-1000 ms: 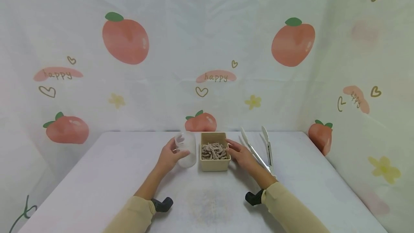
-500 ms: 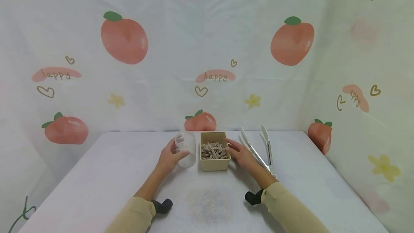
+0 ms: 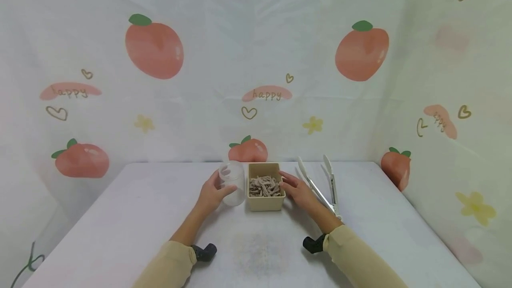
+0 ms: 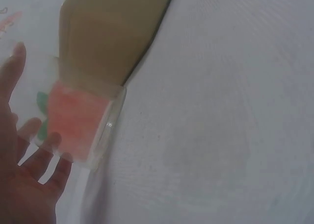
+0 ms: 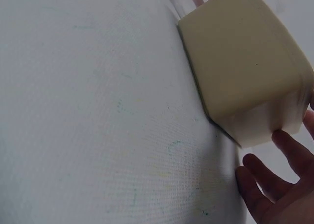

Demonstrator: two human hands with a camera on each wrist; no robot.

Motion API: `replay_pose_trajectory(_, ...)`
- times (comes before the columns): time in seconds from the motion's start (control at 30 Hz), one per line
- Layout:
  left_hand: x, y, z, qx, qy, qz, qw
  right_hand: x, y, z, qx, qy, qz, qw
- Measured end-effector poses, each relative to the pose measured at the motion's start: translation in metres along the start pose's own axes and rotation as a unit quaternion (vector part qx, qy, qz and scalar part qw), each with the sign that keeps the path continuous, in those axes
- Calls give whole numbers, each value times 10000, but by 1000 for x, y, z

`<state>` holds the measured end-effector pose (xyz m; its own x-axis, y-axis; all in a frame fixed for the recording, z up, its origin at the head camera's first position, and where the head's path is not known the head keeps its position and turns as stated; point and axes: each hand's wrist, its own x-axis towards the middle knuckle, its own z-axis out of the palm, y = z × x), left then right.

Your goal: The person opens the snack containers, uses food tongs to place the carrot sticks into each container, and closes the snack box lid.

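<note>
My left hand (image 3: 211, 194) grips a clear, see-through jar (image 3: 235, 189), fingers round its left side and thumb across its near side. The jar stands upright just left of a beige rectangular box (image 3: 265, 205). Grey-brown twisted strips (image 3: 264, 186) lie heaped in the box; their kind is unclear. At the box's right wall, my right hand (image 3: 298, 191) rests its fingertips against the side, fingers spread. The right wrist view shows the box (image 5: 245, 57) close up, with the right hand's fingers (image 5: 294, 150) along its end. The jar's inside appears to hold nothing.
Metal tongs (image 3: 333, 190) with pale tips lie spread apart on the table, right of the box and partly behind the right forearm. A white cloth covers the table (image 3: 160, 199). A fruit-patterned curtain (image 3: 200, 123) hangs behind the back edge.
The left hand and the jar have shifted slightly to the right, closer to the box. My right hand, the box and the tongs stay where they were.
</note>
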<state>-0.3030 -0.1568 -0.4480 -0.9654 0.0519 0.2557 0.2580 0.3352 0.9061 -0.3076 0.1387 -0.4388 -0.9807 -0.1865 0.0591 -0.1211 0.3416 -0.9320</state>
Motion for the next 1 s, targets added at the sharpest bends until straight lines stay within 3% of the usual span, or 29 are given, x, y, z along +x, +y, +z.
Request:
replay_pose_trajectory(0.37, -1, 2, 3, -113, 67, 48, 9999, 1, -1, -1, -114, -66, -109, 9999)
replay_pose_trajectory(0.6, 2, 0, 4, -233, -61, 199, 9995, 1, 2, -2, 55, -101, -79, 9999)
replay_pose_trajectory(1.0, 5, 3, -2, -178, -276, 189, 9993, 0, 1, -1, 188, -83, -105, 9997)
